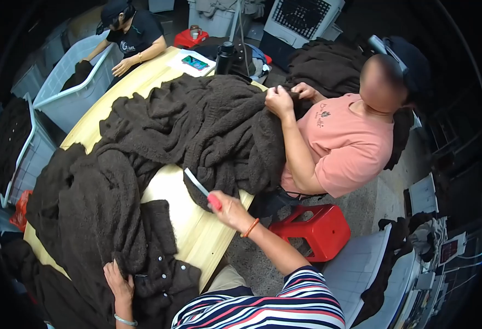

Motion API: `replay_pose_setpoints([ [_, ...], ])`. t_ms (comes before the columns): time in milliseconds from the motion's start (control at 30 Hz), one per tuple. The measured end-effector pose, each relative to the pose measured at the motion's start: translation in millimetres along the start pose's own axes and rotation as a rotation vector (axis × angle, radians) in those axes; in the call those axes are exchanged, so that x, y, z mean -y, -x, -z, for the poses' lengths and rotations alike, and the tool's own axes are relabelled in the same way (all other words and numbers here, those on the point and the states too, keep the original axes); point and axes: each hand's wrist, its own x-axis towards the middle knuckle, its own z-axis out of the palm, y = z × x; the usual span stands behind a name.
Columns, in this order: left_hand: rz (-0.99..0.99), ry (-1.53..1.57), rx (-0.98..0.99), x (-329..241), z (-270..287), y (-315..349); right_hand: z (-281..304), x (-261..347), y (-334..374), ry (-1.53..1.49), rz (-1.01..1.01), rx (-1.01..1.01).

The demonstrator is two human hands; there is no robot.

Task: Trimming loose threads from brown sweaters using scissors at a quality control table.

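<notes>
My left hand [118,281] is closed on the edge of a dark brown fuzzy knit cardigan [104,211] at the near left of the table. Pale buttons show on its front, just right of that hand. In my right hand [234,213] is a knife [197,182] with a red handle and a long pale blade. The blade points up and left, over a larger heap of dark brown knitwear [197,120]. Its tip is close to the heap's lower edge; whether it touches is unclear.
A co-worker in a pink shirt [350,137] handles the heap's right end; another person [137,41] stands by a white bin [68,101]. On the pale wooden table [189,219] are a black bottle [224,57] and a phone [195,62]. A red stool [328,233] stands right.
</notes>
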Motion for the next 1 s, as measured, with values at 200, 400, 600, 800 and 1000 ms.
replay_pose_setpoints([
  [200, 0.023, 0.003, -0.193, -3.1, -22.6, -1.4, -72.1, -7.1, 54.8, 0.021, 0.197, 0.333],
  [400, 0.002, 0.037, -0.279, 6.0, -39.4, 1.6, -84.3, 8.1, 89.1, 0.059, 0.258, 0.577],
  [600, -0.059, 0.065, -0.351, 26.2, -63.2, 11.8, -89.6, 11.8, 84.4, 0.124, 0.298, 0.554],
  [800, -0.072, 0.059, -0.338, 32.6, -68.8, 13.6, -96.0, 7.6, 77.2, 0.153, 0.325, 0.522],
  [1000, -0.104, 0.027, -0.399, 34.1, -69.6, 14.4, -96.1, 12.5, 81.9, 0.166, 0.281, 0.596],
])
